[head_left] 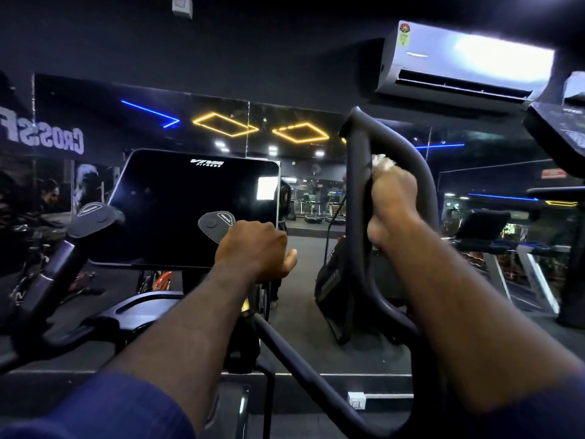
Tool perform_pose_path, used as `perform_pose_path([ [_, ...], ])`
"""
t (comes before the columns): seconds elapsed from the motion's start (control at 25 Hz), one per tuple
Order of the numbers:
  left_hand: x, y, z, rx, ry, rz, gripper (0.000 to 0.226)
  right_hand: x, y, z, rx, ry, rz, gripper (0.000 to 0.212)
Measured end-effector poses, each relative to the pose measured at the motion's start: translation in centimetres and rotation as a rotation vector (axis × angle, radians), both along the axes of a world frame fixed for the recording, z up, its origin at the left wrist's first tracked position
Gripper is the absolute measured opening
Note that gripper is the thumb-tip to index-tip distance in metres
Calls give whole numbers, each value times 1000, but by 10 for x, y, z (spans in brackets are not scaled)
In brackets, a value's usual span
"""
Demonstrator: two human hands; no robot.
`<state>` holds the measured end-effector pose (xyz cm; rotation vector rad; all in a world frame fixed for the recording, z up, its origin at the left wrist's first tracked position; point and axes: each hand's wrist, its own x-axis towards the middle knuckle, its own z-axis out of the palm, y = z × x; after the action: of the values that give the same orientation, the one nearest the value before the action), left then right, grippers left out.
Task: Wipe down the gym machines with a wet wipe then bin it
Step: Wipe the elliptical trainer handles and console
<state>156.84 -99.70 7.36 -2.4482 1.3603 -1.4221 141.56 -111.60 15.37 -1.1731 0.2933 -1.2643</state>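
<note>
A black looped handle [356, 191] of a cardio machine rises at centre right. My right hand [394, 201] grips its inner bar with a white wet wipe [381, 161] bunched under the fingers; a bit of the wipe sticks out above the knuckles. My left hand [253, 245] is curled round the inner handgrip below the machine's dark console screen [196, 207]; the grip itself is hidden under the hand. A round grey pad [217, 223] sits just left of that hand.
A second padded grip [95, 217] stands at the left on its bar. A mirror wall [304, 172] ahead reflects treadmills and ceiling lights. An air conditioner [465, 64] hangs top right. Another machine's console [560, 128] juts in at the right edge.
</note>
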Motion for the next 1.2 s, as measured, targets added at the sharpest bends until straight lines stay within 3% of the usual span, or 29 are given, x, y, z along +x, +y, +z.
perform_pose_path([
  [0.12,-2,-1,-1,-3,2,-11,61,-5,4,-2,-43,2,40,32],
  [0.32,-2,-4,-1,11,-18,14,65,-28,8,-113,-491,345,-505,31],
  [0.44,-5,-3,0,24,-27,42,66,-26,4,-82,-582,286,-505,30],
  [0.52,-6,0,-1,21,-9,42,65,-20,5,-59,-682,248,-445,48],
  [0.72,-14,1,-19,14,-2,42,60,-54,5,-142,-1175,483,-513,67],
  [0.84,-17,2,-30,40,-5,58,58,-81,8,-191,-1512,704,-719,64],
  [1.08,-23,2,-28,92,35,124,55,-45,5,-96,-1492,779,-650,67],
  [1.2,-25,3,-32,95,25,139,54,-60,9,-143,-1507,805,-686,73],
])
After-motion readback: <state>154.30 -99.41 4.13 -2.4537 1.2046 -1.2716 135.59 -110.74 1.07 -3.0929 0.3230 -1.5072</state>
